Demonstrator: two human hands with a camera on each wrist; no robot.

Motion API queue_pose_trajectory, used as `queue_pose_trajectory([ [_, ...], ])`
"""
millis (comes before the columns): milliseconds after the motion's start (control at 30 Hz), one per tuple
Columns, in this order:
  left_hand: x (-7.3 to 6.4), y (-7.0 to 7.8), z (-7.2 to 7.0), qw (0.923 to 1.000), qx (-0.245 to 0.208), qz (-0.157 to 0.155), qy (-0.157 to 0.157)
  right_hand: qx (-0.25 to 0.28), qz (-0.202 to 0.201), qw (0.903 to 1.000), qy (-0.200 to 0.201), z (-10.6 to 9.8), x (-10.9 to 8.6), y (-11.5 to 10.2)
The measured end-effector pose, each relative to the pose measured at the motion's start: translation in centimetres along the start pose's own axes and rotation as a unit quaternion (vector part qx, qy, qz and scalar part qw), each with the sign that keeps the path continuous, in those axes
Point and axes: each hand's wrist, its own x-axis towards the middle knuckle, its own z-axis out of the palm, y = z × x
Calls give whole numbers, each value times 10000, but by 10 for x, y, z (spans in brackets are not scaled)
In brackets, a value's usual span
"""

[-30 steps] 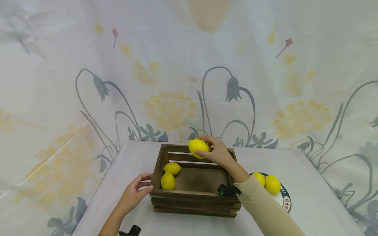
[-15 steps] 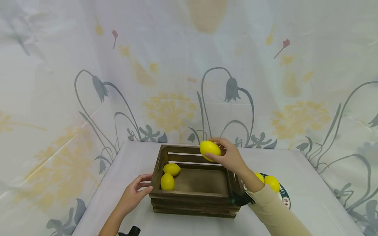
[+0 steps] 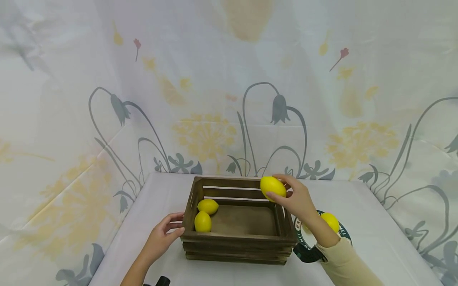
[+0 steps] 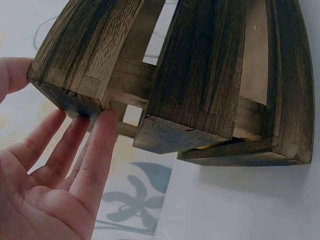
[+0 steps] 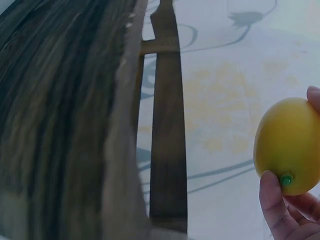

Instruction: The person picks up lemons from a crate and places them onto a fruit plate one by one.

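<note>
Head view: right hand (image 3: 298, 200) pinches bright-yellow oval lemon (image 3: 272, 188), raised near crate's (image 3: 237, 249) rear right corner. Left hand (image 3: 160, 238) spread, fingertips touching crate's left end. Left wrist: fingertips against dark, grained slats (image 4: 195, 75). Right wrist: lemon smooth, green spot (image 5: 286, 180) beside fingertip.

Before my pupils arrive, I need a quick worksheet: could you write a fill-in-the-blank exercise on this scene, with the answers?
1. The right hand grips a lemon coloured ____.
2. The left hand touches the wooden crate, inside which the loose lemons number ____.
3. In the right wrist view, the small nub on the held lemon is ____.
4. In the head view, the plate sits to the ____ of the crate.

Missing words: yellow; two; green; right.
</note>
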Motion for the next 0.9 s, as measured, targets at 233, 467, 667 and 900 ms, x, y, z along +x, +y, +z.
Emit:
queue_pose_trajectory([
  [233, 0, 2, 0, 10000, -3, -2, -36, -325, 153, 9987, 352, -12, -17, 7],
  [467, 0, 0, 0, 10000, 80, -7, 24, -569, 351, 9965, 498, -22, -32, 14],
  [667, 1, -4, 0, 9999, 134, 13, 68, -865, 443, 9936, 572, -29, -44, 27],
  [900, 1, -3, 1, 9999, 149, 11, 58, -1006, 591, 9902, 768, -35, -60, 39],
])
